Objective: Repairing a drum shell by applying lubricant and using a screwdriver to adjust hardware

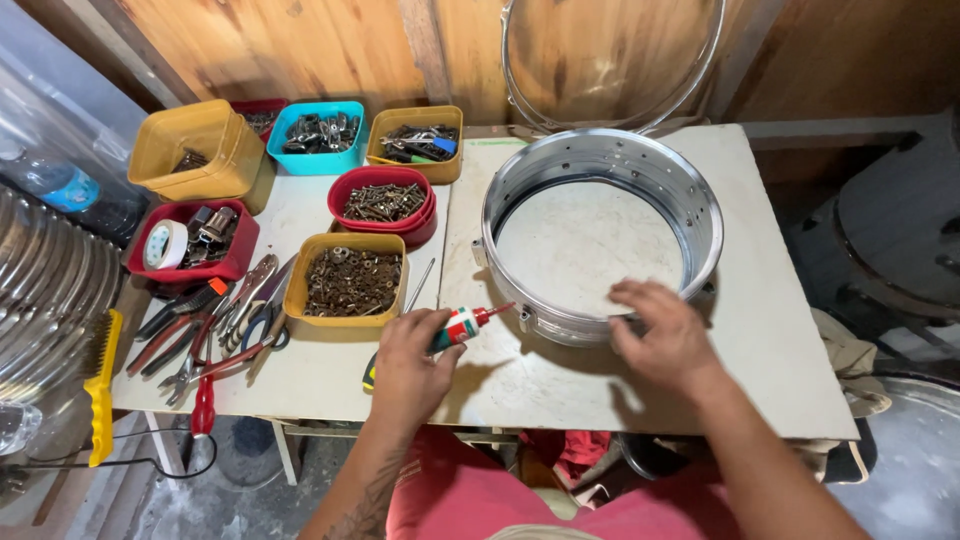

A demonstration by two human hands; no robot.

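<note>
A shiny metal drum shell point(690, 195) lies flat on the white table point(780, 340), right of centre. My right hand point(662, 338) rests on its near rim, fingers curled over the edge. My left hand point(408, 365) holds a small white, red and green squeeze bottle point(462, 325) with a red nozzle. The nozzle tip points at the shell's outer wall near a small lug at the lower left.
Yellow, red and blue tubs of screws and hardware point(352, 280) fill the table's left half. Pliers and cutters point(205, 325) lie at the left edge, and a screwdriver point(418, 282) lies next to my left hand. A metal hoop point(515, 95) leans on the wooden wall behind.
</note>
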